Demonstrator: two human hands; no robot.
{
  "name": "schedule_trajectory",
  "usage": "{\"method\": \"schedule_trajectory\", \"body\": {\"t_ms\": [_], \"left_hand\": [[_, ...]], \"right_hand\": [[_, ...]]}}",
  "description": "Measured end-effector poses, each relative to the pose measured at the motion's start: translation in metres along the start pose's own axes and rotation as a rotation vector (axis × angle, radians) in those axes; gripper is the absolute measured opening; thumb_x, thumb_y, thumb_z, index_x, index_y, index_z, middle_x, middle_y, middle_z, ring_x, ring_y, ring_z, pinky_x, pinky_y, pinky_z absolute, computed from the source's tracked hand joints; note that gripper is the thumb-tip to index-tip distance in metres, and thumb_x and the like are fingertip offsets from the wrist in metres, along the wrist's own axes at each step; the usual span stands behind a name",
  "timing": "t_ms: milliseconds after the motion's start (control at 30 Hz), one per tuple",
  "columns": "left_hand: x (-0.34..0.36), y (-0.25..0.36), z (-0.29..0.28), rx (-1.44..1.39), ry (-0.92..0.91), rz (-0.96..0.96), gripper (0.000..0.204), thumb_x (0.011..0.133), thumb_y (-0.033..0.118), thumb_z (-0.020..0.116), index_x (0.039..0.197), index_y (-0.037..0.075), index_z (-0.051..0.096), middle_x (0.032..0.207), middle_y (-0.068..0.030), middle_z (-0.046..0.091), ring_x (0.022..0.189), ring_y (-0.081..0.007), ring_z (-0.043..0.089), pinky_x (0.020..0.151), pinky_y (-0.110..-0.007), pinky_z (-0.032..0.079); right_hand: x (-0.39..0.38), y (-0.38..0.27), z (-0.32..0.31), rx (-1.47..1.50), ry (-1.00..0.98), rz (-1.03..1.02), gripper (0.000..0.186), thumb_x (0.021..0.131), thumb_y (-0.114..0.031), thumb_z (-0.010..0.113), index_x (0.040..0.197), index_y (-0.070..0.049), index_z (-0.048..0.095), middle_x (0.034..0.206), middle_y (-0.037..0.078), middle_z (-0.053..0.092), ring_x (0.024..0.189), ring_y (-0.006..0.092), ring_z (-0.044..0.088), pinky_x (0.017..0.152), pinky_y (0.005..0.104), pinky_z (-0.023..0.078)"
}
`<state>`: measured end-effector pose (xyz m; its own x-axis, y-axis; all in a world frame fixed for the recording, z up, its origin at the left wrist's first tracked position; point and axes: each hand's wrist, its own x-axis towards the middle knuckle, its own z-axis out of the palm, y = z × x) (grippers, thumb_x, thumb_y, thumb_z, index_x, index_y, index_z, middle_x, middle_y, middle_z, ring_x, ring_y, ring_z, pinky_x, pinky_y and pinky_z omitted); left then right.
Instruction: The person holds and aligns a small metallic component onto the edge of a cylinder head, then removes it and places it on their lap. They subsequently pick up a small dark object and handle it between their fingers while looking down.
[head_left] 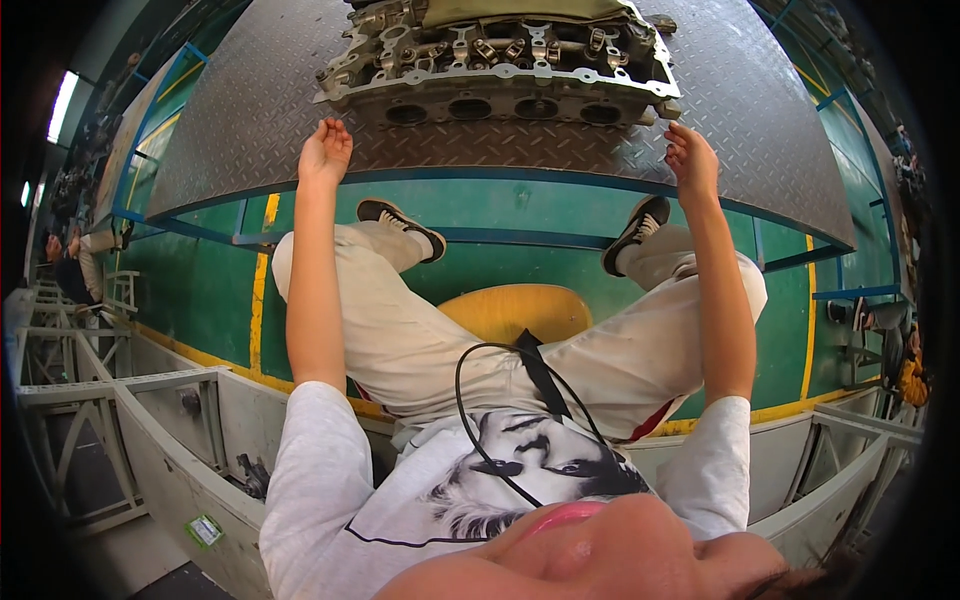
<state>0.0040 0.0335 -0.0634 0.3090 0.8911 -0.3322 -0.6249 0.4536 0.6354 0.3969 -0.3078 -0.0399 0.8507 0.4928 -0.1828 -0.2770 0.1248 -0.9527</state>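
Observation:
An engine cylinder head [505, 73] rests on the checkered metal table [250, 110] in front of me, its row of oval ports facing me and several rocker arms showing on top. My left hand [326, 152] is just off its near left corner, palm up, fingers loosely bent and nothing in them. Close to the near right corner hangs my right hand [692, 160], its fingers slightly curled and apart, also without anything in them. Neither hand clearly touches the metal. Something olive-coloured [520, 11] lies over the far side of the head, partly cut off by the picture's edge.
Blue framing [490, 236] supports the table, above a green floor with yellow lines. A yellow stool seat [520, 312] shows between my legs. A black cable [459, 385] loops over my shirt. Grey metal racks [180, 460] stand behind me, and other people are at both sides.

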Motion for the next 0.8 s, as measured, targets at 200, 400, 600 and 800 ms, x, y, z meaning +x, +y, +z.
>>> {"method": "schedule_trajectory", "body": {"t_ms": [200, 400, 600, 800], "left_hand": [[0.013, -0.002, -0.006, 0.053, 0.034, 0.011, 0.014, 0.096, 0.015, 0.046, 0.091, 0.004, 0.054, 0.087, -0.0066, 0.058, 0.083, -0.0201, 0.057, 0.077, -0.031, 0.047], [0.016, -0.005, -0.004, 0.058, 0.053, -0.071, 0.018, 0.097, 0.017, 0.043, 0.09, 0.004, 0.053, 0.084, -0.005, 0.058, 0.082, -0.0177, 0.057, 0.074, -0.029, 0.047], [0.036, -0.004, 0.005, 0.051, 0.187, -0.077, 0.02, 0.097, 0.016, 0.041, 0.087, 0.005, 0.054, 0.079, -0.0043, 0.059, 0.073, -0.0176, 0.059, 0.068, -0.031, 0.048], [0.047, -0.004, 0.004, 0.079, 0.249, -0.07, 0.02, 0.097, 0.016, 0.042, 0.085, 0.005, 0.054, 0.079, -0.0039, 0.059, 0.071, -0.0172, 0.059, 0.064, -0.031, 0.047]], "right_hand": [[0.007, 0.008, 0.003, -0.06, 0.044, 0.001, 0.016, 0.078, -0.015, 0.066, 0.084, -0.002, 0.061, 0.077, 0.007, 0.063, 0.053, 0.0103, 0.05, 0.05, 0.0228, 0.041], [0.014, 0.015, 0.002, -0.183, 0.082, -0.138, 0.015, 0.076, -0.016, 0.065, 0.076, -0.001, 0.062, 0.069, 0.006, 0.063, 0.049, 0.0103, 0.051, 0.044, 0.0232, 0.04], [0.014, 0.02, 0.002, -0.388, 0.137, -0.265, 0.017, 0.075, -0.017, 0.065, 0.073, 0.0, 0.064, 0.066, 0.005, 0.063, 0.049, 0.0089, 0.053, 0.046, 0.0221, 0.043], [0.012, 0.018, 0.008, -0.572, 0.181, -0.382, 0.02, 0.074, -0.02, 0.066, 0.074, -0.001, 0.066, 0.062, 0.003, 0.063, 0.05, 0.0085, 0.055, 0.049, 0.023, 0.043]]}}
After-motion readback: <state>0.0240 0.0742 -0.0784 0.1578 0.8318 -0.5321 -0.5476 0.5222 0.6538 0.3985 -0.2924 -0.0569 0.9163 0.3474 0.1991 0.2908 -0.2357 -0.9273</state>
